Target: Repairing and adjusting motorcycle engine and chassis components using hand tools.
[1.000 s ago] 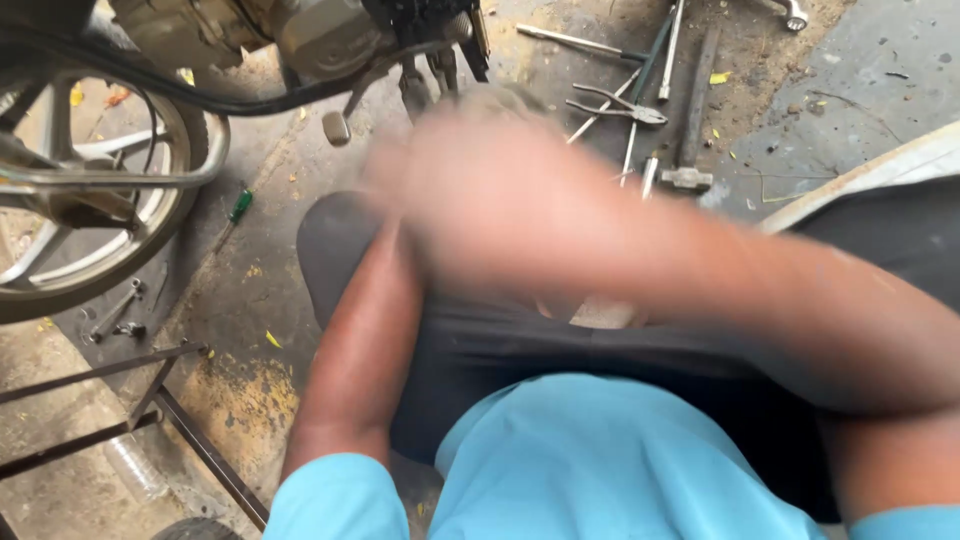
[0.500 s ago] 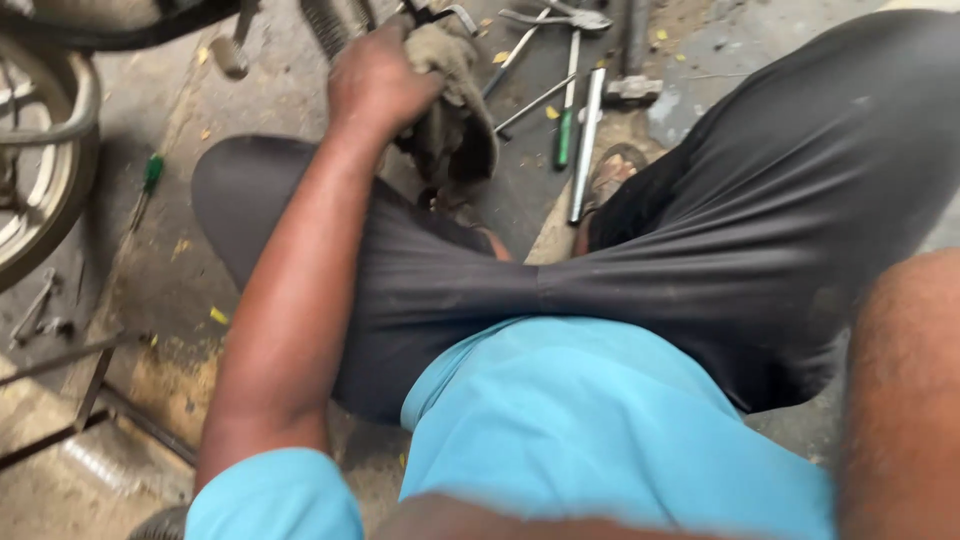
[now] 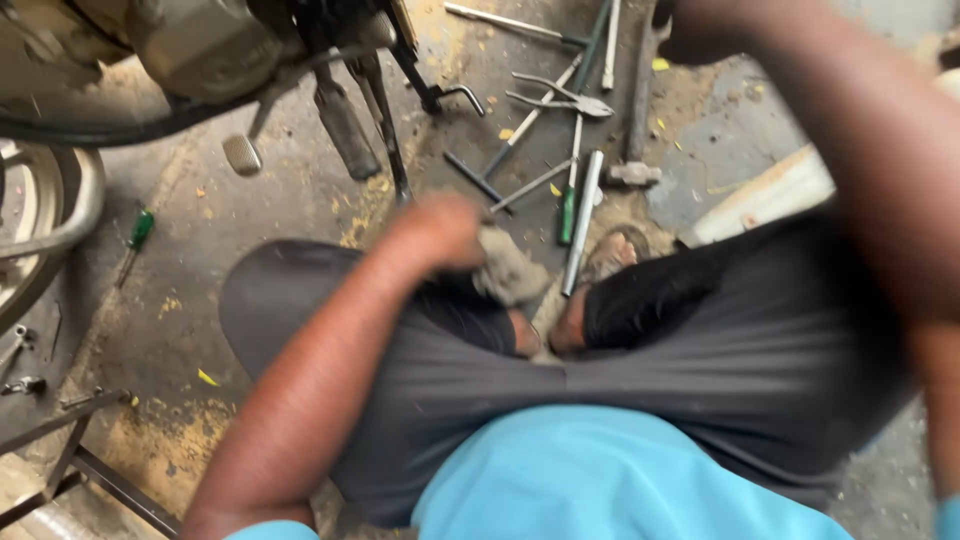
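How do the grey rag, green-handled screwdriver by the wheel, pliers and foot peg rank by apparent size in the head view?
1. grey rag, held by the left hand
2. pliers
3. green-handled screwdriver and foot peg: too alike to rank.

The left hand is motion-blurred; its fingers merge with a grey rag, so the grip is unclear. The right forearm is a blur, its hand cut off by the top edge. The motorbike and wheel are cropped.
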